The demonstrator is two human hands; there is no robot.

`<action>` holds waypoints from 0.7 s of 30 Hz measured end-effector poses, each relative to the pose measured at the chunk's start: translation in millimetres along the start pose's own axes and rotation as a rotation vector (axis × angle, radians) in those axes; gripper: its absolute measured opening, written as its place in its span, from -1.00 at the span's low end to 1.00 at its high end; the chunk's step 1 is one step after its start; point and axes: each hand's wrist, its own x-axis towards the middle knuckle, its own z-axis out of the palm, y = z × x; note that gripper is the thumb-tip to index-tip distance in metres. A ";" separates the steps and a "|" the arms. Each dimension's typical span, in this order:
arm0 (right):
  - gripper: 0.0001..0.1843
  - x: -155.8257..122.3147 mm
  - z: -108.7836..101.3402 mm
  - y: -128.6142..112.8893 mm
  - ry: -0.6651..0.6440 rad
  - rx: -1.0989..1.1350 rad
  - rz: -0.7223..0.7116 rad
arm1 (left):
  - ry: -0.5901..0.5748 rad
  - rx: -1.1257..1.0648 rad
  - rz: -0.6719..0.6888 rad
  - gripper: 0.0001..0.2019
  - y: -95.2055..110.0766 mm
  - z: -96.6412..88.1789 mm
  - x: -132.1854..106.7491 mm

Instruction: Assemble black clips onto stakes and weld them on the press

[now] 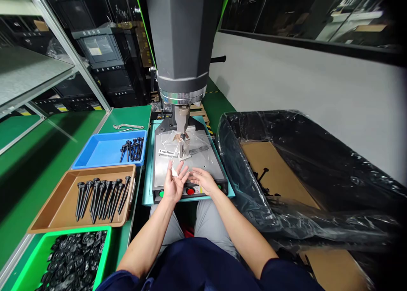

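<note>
My left hand is palm up over the front of the press's metal base plate, fingers spread and holding nothing. Beside it, my right hand reaches in from the right with its fingers stretched out, and I see nothing in it. Just beyond both hands is a small metal fixture, where a black-topped part stands upright under the machine's metal horn. Thin clear sheets surround the fixture. A red button and a green button are on the base's front face.
On the left bench stand a blue tray and a brown tray, both with black stake-like parts, and a green bin of black pieces. A wrench lies behind them. A box lined with black plastic is at right.
</note>
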 end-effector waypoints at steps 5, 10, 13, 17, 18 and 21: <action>-0.89 -16.7 -0.1 3.9 0.036 -0.019 0.070 | 0.053 0.010 -0.018 -0.41 -1.5 -6.1 -0.2; -0.81 -24.1 -3.6 7.2 0.056 0.036 0.058 | 0.123 0.047 0.001 -0.51 -3.6 -10.7 -2.3; -0.76 -25.8 -3.5 7.0 0.064 0.035 0.061 | 0.176 0.061 0.014 -0.60 -2.1 -10.6 -3.0; -0.67 -30.9 -9.1 9.0 0.102 -0.016 0.030 | 0.341 0.087 -0.055 -0.74 1.2 -17.0 -13.0; -0.64 -33.1 -13.9 10.2 0.127 -0.041 0.000 | 0.389 0.120 -0.079 -0.76 1.7 -22.3 -18.7; -0.55 -41.6 -39.7 15.6 0.285 -0.193 -0.165 | 0.487 0.327 -0.033 -0.72 3.7 -50.4 -43.7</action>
